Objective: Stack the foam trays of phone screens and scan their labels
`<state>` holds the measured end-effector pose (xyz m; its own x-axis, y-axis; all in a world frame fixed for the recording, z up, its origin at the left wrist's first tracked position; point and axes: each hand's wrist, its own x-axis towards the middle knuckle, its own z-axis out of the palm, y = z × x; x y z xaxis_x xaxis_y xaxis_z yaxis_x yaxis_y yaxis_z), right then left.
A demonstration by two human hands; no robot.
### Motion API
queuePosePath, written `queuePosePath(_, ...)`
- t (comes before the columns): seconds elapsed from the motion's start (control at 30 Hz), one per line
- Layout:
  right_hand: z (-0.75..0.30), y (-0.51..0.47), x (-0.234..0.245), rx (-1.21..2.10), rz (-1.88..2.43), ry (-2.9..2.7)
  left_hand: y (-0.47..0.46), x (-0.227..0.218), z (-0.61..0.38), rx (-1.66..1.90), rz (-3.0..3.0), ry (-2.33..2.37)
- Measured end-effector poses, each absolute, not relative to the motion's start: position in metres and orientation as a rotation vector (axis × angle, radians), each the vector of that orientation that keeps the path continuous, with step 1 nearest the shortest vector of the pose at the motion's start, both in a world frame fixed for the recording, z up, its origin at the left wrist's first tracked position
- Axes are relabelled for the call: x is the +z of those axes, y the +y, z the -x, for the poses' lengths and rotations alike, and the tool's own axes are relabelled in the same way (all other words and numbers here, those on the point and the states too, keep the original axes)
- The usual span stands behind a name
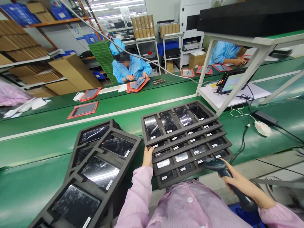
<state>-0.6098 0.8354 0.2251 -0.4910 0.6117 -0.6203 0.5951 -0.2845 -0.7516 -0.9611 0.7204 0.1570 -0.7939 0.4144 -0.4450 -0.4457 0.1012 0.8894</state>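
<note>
My right hand [237, 179] is wrapped round the handle of a dark barcode scanner [216, 165]. The scanner's head is over the near right part of a fanned stack of black foam trays [181, 129]. Dark, glossy phone-like screens [168, 122] with small white labels lie in the trays' compartments. At the stack's left edge, my left hand [148, 155] grips a tray, its thumb near a label and its other fingers partly hidden. To the left, a second stack of foam trays [136, 148] lies at an angle, holding larger-looking glossy screens [101, 171].
A green conveyor bench [47, 167] runs across. Right of the trays are a monitor [231, 81], a white mouse [262, 128], cables and a white metal frame [254, 63]. Beyond, two people in blue work with red-edged flat pieces [84, 109]. Shelves with cartons stand behind.
</note>
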Motion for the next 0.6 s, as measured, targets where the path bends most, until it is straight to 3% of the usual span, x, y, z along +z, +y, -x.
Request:
queuePosePath(0.4,0.621,0.824,0.23,1.878,1.605,-1.885,0.722,0.154,0.96,1.805,0.013,1.697)
queuePosePath(0.6,0.644,0.796,0.218,2.026,1.554,-1.865,0.722,0.15,0.961,1.791,0.027,1.721)
